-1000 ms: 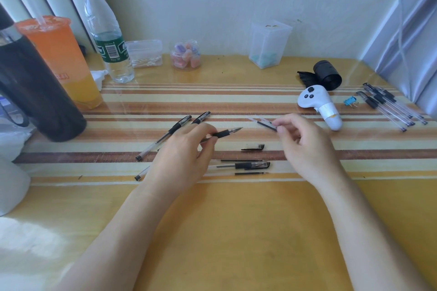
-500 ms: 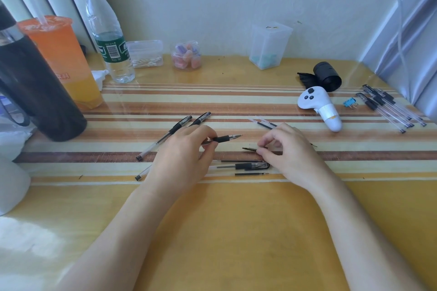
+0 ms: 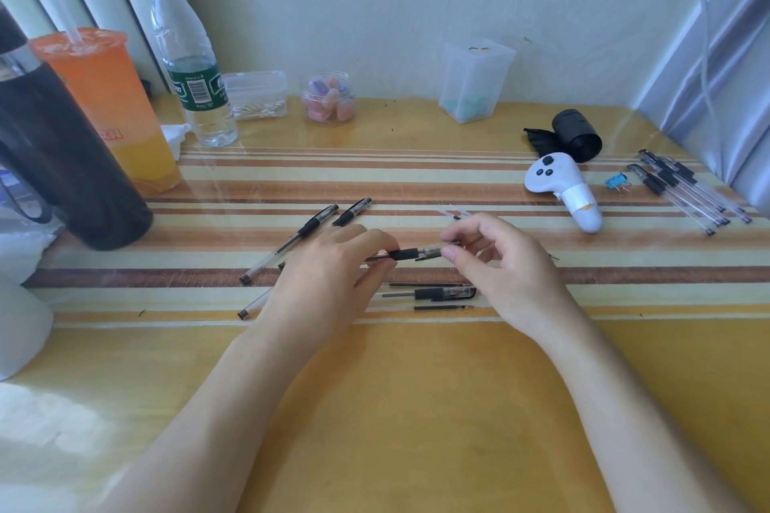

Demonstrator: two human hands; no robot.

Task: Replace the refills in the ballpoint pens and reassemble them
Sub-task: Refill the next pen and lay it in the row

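Note:
My left hand [image 3: 321, 287] grips a ballpoint pen [image 3: 410, 253] by its barrel, with the black grip section sticking out to the right. My right hand [image 3: 496, 262] pinches a clear pen cap [image 3: 435, 251] that sits over the pen's tip end. Just below the hands lie a loose black refill [image 3: 425, 285], a capped pen [image 3: 441, 294] and another refill [image 3: 443, 307]. Two more pens [image 3: 310, 225] lie left of my left hand, partly hidden by it. Several pens [image 3: 683, 189] lie in a bunch at the far right.
A dark flask [image 3: 62, 162], an orange drink cup [image 3: 112, 108] and a water bottle [image 3: 187, 67] stand at the left. Small clear boxes [image 3: 475, 83] and a jar [image 3: 329, 98] line the back wall. A white controller [image 3: 562, 187], a black roll [image 3: 577, 135] and a blue clip [image 3: 616, 181] sit at the right.
My right hand dropped to the table, picked up the loose cap that lay there and brought it onto the tip of the pen in my left hand.

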